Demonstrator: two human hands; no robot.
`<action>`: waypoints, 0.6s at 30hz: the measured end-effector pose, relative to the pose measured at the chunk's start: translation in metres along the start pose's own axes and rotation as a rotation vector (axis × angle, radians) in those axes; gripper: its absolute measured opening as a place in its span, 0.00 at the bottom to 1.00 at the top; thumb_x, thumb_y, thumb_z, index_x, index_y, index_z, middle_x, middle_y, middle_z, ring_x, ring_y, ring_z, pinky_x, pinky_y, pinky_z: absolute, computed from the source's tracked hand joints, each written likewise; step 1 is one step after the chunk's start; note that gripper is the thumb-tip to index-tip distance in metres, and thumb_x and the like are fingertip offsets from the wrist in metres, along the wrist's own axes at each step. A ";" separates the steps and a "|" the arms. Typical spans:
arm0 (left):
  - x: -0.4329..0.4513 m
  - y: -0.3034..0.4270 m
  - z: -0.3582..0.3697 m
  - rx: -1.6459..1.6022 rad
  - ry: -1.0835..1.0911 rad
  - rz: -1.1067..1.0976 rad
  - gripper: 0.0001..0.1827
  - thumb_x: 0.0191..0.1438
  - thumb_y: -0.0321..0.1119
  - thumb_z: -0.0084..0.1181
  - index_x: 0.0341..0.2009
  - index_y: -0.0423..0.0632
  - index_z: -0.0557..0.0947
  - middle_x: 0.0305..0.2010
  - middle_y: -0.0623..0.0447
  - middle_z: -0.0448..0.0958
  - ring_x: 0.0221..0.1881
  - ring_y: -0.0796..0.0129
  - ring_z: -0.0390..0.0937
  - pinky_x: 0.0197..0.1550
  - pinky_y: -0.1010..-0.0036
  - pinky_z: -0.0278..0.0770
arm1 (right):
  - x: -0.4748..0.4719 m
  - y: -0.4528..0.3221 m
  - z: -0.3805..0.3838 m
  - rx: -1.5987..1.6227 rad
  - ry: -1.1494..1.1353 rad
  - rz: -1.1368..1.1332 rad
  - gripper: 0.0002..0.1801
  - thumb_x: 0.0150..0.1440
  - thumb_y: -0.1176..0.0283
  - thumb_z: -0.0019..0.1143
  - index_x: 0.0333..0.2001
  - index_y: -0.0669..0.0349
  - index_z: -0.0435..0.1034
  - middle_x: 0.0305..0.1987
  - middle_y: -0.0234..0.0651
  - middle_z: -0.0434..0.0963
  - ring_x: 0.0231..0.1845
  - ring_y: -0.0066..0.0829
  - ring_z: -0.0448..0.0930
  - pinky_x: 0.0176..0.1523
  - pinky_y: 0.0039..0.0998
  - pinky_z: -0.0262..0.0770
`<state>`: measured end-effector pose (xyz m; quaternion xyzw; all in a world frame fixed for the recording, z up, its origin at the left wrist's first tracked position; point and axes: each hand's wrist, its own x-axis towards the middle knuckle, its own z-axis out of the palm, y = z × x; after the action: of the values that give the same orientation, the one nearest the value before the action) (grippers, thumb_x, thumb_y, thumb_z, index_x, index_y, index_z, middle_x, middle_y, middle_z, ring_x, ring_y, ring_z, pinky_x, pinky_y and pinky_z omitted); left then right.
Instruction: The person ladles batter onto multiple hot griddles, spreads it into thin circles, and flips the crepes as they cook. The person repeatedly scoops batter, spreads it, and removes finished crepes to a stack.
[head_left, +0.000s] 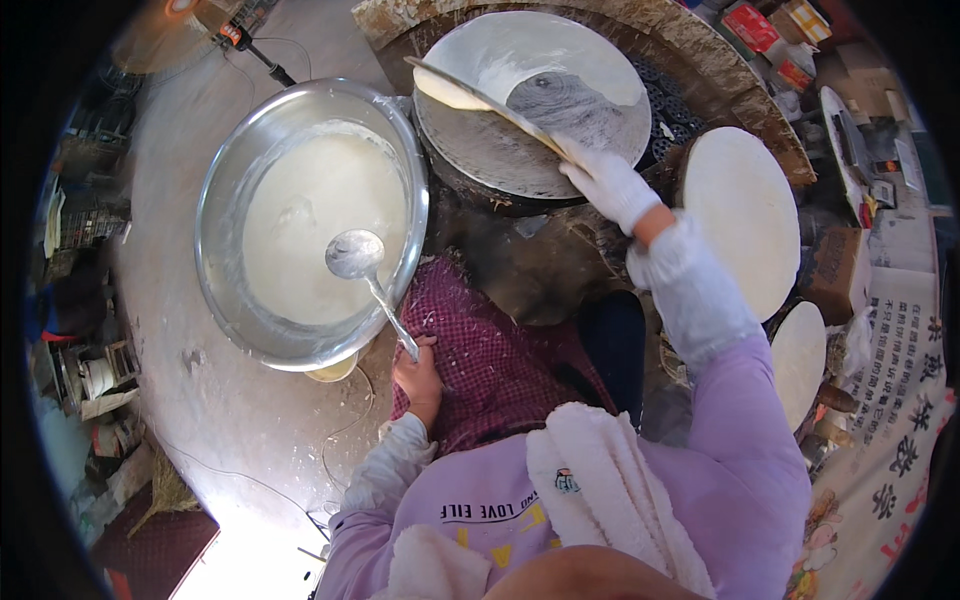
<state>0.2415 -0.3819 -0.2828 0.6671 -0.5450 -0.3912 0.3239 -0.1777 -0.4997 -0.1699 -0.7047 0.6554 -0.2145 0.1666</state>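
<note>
My left hand (418, 381), bare, grips the handle of a metal ladle (355, 255). The ladle's bowl hangs over a large stainless steel basin (225, 217) of pale, creamy batter (315, 217). In a white glove, my right hand (606, 184) holds one end of a long, thin spreading blade (499, 109) above a round griddle (480, 150). Pale batter (517, 37) covers the griddle's far part and both sides, and a clump (450, 91) lies against the blade's far end. Dark, bare griddle surface shows in the middle and near part.
Right of the griddle stands a stack of round, pale flatbreads (742, 217), with another round stack (799, 364) nearer me. A worn curved surround (720, 67) rims the griddle's far side, with perforated briquettes (675, 109) inside it. A cable (240, 476) crosses the floor at left.
</note>
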 end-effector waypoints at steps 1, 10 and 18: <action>0.001 0.000 0.001 0.016 0.007 0.023 0.10 0.53 0.31 0.55 0.32 0.42 0.88 0.36 0.46 0.85 0.42 0.59 0.83 0.49 0.67 0.77 | -0.015 0.001 -0.002 0.004 -0.021 0.021 0.27 0.64 0.63 0.49 0.67 0.49 0.61 0.54 0.52 0.76 0.50 0.53 0.78 0.56 0.41 0.75; 0.002 0.012 0.010 0.040 -0.018 0.031 0.10 0.53 0.30 0.55 0.33 0.42 0.88 0.35 0.46 0.85 0.42 0.58 0.83 0.49 0.66 0.77 | 0.083 0.035 -0.036 -0.068 0.011 0.011 0.25 0.64 0.60 0.50 0.63 0.54 0.66 0.52 0.52 0.77 0.52 0.54 0.77 0.57 0.39 0.73; -0.001 0.021 0.008 0.047 -0.010 0.065 0.10 0.55 0.31 0.55 0.34 0.42 0.88 0.36 0.46 0.85 0.41 0.57 0.83 0.48 0.66 0.77 | -0.050 -0.005 -0.031 0.181 -0.065 0.014 0.26 0.63 0.66 0.54 0.64 0.58 0.65 0.55 0.52 0.76 0.58 0.50 0.76 0.61 0.34 0.71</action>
<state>0.2244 -0.3850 -0.2684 0.6544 -0.5770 -0.3711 0.3179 -0.1924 -0.4482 -0.1455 -0.6888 0.6326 -0.2487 0.2520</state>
